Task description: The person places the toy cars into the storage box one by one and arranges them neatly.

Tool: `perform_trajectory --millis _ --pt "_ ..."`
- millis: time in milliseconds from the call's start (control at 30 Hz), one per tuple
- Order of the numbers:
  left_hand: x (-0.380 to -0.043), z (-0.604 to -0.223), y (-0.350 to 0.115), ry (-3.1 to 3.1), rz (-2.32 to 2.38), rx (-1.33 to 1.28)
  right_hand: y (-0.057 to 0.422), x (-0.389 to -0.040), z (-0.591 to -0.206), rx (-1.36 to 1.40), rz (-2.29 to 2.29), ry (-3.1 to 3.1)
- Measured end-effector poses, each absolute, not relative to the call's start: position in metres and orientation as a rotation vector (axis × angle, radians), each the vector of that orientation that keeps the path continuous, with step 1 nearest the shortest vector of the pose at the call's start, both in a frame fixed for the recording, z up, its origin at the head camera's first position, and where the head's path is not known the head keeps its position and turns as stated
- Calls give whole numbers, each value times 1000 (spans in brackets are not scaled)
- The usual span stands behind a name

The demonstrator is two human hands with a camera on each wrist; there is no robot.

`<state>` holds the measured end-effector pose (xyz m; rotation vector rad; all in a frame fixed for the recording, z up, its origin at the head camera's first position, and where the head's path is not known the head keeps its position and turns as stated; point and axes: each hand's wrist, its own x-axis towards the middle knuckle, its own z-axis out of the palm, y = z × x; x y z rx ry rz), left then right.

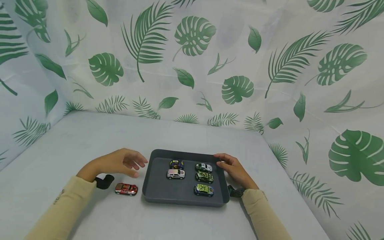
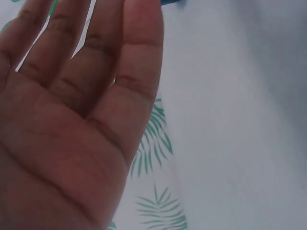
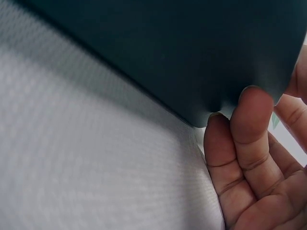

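A dark grey tray (image 1: 185, 202) lies on the table with several toy cars inside. On its left side are a blue-and-yellow car (image 1: 177, 164) and a white car (image 1: 175, 174); on its right, a white-and-green car (image 1: 203, 167), a camouflage car (image 1: 204, 177) and a yellow-green car (image 1: 203, 190). My right hand (image 1: 235, 170) grips the tray's right rim near the far corner, fingertips against the outer wall (image 3: 158, 52). Just left of the tray, my left hand (image 1: 122, 162) hovers with loosely bent fingers, holding nothing. Below it, a red toy car (image 1: 126, 189) sits on the table.
The white table (image 1: 180, 223) extends around the tray. Behind it and to both sides hang white sheets (image 1: 216, 43) printed with green leaves. Dark bands (image 1: 104, 182) are worn at both wrists, below the beige sleeves (image 1: 67, 203).
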<state>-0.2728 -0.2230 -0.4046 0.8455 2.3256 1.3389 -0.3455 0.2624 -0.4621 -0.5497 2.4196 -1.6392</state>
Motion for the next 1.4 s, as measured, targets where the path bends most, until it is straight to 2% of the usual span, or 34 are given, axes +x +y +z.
perform_trajectory --millis 667,1400 --pt "-273 -413 -226 2100 1199 623 262 -345 -463 -561 -1641 2422" --pt "-272 -416 -226 2097 1187 623 262 -345 -462 -552 -1658 2404"
